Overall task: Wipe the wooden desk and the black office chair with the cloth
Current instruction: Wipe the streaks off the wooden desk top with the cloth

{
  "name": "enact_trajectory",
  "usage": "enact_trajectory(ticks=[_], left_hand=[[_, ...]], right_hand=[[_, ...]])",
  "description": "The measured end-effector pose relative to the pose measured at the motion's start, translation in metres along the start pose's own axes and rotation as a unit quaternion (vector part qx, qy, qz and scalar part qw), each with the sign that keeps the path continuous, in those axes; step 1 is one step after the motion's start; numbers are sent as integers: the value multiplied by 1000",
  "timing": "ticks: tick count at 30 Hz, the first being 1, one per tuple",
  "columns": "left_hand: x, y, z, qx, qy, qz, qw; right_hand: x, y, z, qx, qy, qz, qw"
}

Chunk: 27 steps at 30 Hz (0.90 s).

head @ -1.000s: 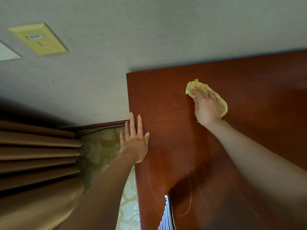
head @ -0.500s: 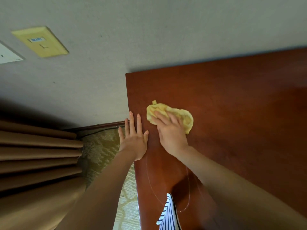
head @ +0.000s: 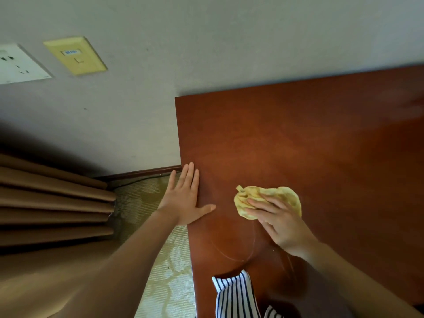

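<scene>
Wiping looks partway through on the desk (head: 321, 134), where the right grip (head: 282, 223) presses the cloth (head: 283, 195) flat-fingered near the left edge, the left grip (head: 183, 203) spread flat beside it; the chair, out of view, seems left to do

One camera, worn on the person's head, gives the only view. It looks steeply down over the left end of the wooden desk (head: 309, 145) and faces the wall (head: 229, 42) behind the desk. It sits close above the desk's near edge: the left forearm (head: 119, 260) and right forearm (head: 358, 281) reach in from below, while carpet (head: 174, 283) and curtain (head: 46, 203) show left of the desk
</scene>
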State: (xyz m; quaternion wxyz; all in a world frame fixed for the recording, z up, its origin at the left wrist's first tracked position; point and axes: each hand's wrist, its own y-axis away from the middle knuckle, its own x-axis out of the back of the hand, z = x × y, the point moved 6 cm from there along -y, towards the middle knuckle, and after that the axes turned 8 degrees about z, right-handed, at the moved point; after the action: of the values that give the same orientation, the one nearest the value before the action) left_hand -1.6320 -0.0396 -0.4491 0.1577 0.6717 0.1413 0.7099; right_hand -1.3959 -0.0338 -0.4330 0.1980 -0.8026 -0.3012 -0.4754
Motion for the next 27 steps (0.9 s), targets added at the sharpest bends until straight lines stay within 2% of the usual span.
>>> enact_trajectory(ticks=[4, 10, 16, 19, 27], left_hand=[[-10, 28, 11, -12, -15, -21, 1000], [-28, 63, 18, -30, -60, -31, 997], [-41, 84, 30, -14, -68, -29, 997], [-43, 86, 34, -5, -70, -40, 997], [-37, 85, 40, 1, -110, -71, 991]], right_hand=[[16, 11, 25, -46, 24, -15, 999], [38, -16, 52, -36, 107, -41, 993], [24, -63, 57, -221, 103, 23, 970], [1, -67, 33, -266, 101, 30, 958], [-32, -3, -45, -101, 32, 37, 994]])
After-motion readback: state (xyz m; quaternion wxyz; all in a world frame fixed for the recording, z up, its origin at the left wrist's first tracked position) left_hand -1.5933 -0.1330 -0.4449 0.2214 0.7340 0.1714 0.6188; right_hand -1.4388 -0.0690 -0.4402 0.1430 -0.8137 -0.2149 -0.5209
